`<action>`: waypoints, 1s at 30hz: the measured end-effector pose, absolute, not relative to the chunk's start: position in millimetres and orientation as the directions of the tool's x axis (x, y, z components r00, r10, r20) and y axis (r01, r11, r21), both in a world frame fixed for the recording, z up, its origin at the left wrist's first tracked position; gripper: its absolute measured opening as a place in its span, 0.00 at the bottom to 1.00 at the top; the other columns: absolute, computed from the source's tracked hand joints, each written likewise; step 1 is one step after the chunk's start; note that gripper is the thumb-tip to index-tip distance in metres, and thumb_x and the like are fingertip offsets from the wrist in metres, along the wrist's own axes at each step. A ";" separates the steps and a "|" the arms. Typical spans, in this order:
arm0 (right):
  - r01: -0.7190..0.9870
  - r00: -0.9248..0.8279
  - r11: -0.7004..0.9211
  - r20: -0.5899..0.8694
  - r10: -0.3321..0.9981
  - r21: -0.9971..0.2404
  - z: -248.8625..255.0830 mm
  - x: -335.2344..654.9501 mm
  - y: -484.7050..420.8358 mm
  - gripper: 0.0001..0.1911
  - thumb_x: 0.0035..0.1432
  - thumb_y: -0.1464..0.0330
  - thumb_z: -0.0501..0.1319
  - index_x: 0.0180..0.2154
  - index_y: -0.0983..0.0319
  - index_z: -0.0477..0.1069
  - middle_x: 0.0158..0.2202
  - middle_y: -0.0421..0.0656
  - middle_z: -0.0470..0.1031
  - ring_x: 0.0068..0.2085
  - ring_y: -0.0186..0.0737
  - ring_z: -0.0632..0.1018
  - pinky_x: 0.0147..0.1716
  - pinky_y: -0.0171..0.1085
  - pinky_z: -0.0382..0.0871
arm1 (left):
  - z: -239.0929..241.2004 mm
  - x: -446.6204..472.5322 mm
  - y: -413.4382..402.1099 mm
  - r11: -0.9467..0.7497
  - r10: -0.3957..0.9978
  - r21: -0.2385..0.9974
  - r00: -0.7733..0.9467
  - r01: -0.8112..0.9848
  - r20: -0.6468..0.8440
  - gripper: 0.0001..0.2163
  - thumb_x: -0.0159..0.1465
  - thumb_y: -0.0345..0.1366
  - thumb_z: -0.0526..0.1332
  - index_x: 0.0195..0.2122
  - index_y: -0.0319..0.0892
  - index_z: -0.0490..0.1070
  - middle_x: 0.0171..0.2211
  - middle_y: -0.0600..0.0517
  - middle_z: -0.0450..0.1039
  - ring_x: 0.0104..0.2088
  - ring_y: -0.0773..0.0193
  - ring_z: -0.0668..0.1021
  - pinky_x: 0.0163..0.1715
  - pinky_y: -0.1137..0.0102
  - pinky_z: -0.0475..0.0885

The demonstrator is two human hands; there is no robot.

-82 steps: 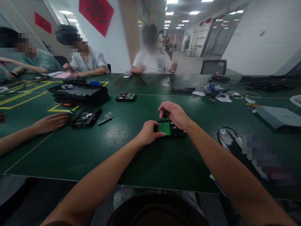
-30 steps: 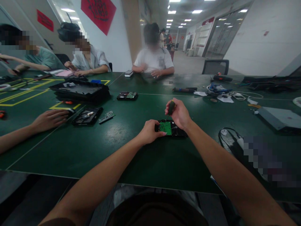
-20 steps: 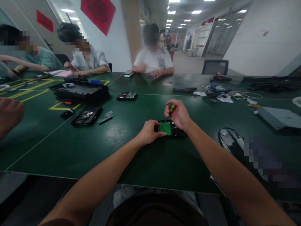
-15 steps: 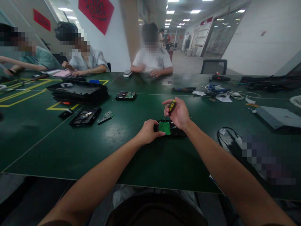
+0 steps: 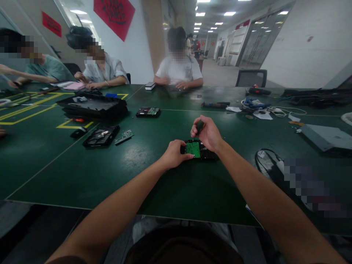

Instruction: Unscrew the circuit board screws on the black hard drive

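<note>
A black hard drive with a green circuit board on its upper face lies flat on the green table. My left hand grips the drive's left end, with the thumb along its near edge and the fingers at the far edge. Above the board, my right hand is closed round a screwdriver. Its handle is partly covered by the fingers, and the tip by the board's far edge is too small to make out.
A second hard drive lies farther back. To the left are stacked black casings, an open drive and a loose circuit board. A grey metal box and cables are on the right. Across the table sits a person.
My right hand's fingers have curled further round the screwdriver handle, hiding its yellow part. The left hand and the hard drive stay in place.
</note>
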State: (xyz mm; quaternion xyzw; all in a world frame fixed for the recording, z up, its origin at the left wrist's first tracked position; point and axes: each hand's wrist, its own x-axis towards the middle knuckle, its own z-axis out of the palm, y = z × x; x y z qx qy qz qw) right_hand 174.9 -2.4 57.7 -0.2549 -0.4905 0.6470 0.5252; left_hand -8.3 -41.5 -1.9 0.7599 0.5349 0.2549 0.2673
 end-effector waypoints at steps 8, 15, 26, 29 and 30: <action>-0.425 -0.282 0.071 0.207 0.937 -0.902 54.8 176.3 2.8 0.24 0.62 0.45 0.59 0.31 0.58 0.75 0.26 0.40 0.69 0.29 0.37 0.71 0.32 0.39 0.67 | 0.3 -7.4 -43.4 -0.285 0.949 0.681 0.299 0.675 0.102 0.28 0.56 0.49 0.72 0.53 0.40 0.71 0.55 0.41 0.71 0.57 0.47 0.72 0.58 0.55 0.69; -0.435 -0.262 0.047 0.176 0.949 -0.899 55.3 175.2 -0.9 0.19 0.58 0.49 0.65 0.31 0.57 0.71 0.29 0.39 0.73 0.31 0.37 0.74 0.34 0.39 0.68 | -2.0 -7.9 -42.2 -0.280 0.951 0.684 0.292 0.674 0.102 0.28 0.55 0.49 0.73 0.53 0.41 0.72 0.55 0.41 0.71 0.57 0.47 0.72 0.58 0.55 0.69; -0.438 -0.321 0.037 0.195 0.927 -0.898 54.1 178.2 1.5 0.25 0.61 0.43 0.58 0.33 0.58 0.76 0.25 0.39 0.68 0.27 0.37 0.70 0.30 0.39 0.65 | -0.7 -7.5 -42.4 -0.273 0.952 0.684 0.290 0.677 0.093 0.28 0.56 0.49 0.73 0.53 0.40 0.71 0.55 0.41 0.71 0.57 0.47 0.72 0.58 0.55 0.69; -0.438 -0.305 0.034 0.184 0.934 -0.898 53.2 177.5 1.7 0.20 0.60 0.48 0.62 0.31 0.58 0.74 0.27 0.40 0.71 0.29 0.37 0.72 0.32 0.39 0.68 | 0.4 -7.8 -42.9 -0.271 0.952 0.688 0.292 0.673 0.089 0.28 0.56 0.49 0.73 0.53 0.41 0.71 0.55 0.41 0.71 0.57 0.47 0.72 0.58 0.56 0.69; -0.446 -0.300 0.034 0.185 0.936 -0.894 52.9 177.4 1.7 0.19 0.59 0.49 0.63 0.31 0.58 0.73 0.28 0.40 0.72 0.29 0.37 0.73 0.32 0.39 0.68 | 0.3 -8.0 -42.9 -0.271 0.952 0.690 0.291 0.672 0.091 0.28 0.55 0.49 0.73 0.53 0.41 0.71 0.55 0.41 0.71 0.57 0.47 0.72 0.58 0.55 0.69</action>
